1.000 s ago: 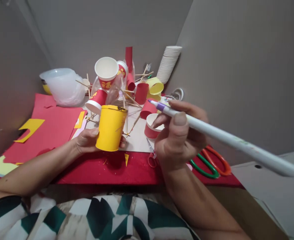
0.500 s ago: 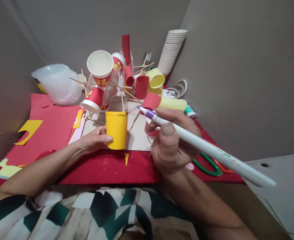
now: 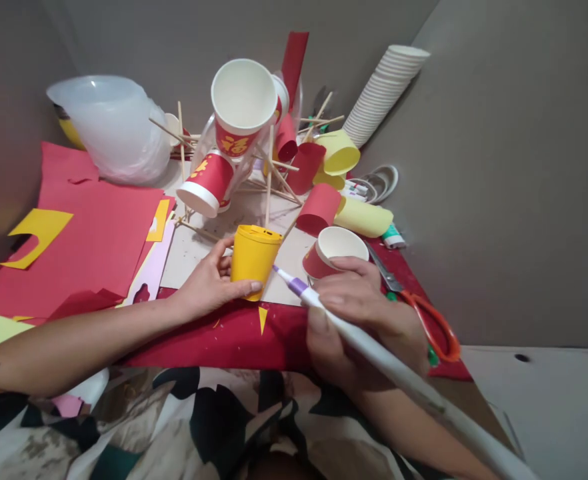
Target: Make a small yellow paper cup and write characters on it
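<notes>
A yellow cup-shaped piece stands slightly tilted near the table's front edge, its yellow top pressed in with small dark gaps. My left hand grips it from the left, thumb across its lower front. My right hand is closed around a long white marker with a purple band. The marker's purple tip points at the yellow piece's right side, close to it; whether they touch I cannot tell. Just beyond my right fingers sits an open red paper cup. A small yellow paper scrap lies below the yellow piece.
Joined red paper cups and wooden sticks stand behind. Red paper sheets and a white plastic bag are left. Rolled paper tubes, stacked white cups and orange-handled scissors are right.
My right hand has lowered the marker, bringing its tip down beside the yellow piece. My left hand has tilted the piece so its top shows more. The view has shifted.
</notes>
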`<state>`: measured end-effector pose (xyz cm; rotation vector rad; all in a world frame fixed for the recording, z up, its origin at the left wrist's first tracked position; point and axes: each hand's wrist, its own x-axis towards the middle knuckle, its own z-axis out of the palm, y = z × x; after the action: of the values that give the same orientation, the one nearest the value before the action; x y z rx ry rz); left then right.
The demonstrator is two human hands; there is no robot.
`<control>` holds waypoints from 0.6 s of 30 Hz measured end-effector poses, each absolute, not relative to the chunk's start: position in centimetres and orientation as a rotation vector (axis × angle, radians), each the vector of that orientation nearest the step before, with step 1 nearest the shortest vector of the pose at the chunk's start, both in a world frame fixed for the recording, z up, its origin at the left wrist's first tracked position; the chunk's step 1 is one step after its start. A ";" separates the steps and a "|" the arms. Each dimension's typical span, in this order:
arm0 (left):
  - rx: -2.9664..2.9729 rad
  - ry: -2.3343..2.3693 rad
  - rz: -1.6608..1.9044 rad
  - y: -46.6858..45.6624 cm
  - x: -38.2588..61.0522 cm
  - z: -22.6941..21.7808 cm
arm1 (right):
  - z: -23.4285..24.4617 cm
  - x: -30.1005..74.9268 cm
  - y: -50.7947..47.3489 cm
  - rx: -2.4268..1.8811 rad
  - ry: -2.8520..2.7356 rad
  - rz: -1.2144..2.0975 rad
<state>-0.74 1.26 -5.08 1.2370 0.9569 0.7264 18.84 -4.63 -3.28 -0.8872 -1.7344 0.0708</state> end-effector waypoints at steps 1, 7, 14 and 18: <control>1.241 0.959 0.726 1.3 -0.7 -5.2 | -2.9 18.6 -4.8 -0.886 -1.715 -0.023; 1.236 0.956 0.749 0.9 -0.5 -5.6 | -2.8 17.7 -4.0 -0.893 -1.786 -0.163; 1.339 0.987 0.784 0.8 -0.5 -5.4 | -4.1 17.3 -3.1 -0.920 -1.726 -0.195; 1.349 1.001 0.766 0.8 -0.6 -5.4 | -4.3 17.0 -2.9 -0.925 -1.701 -0.210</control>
<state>-0.55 0.83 -5.39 1.3491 1.0011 0.7656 16.98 -2.92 -4.33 -0.9250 -1.7006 -0.2105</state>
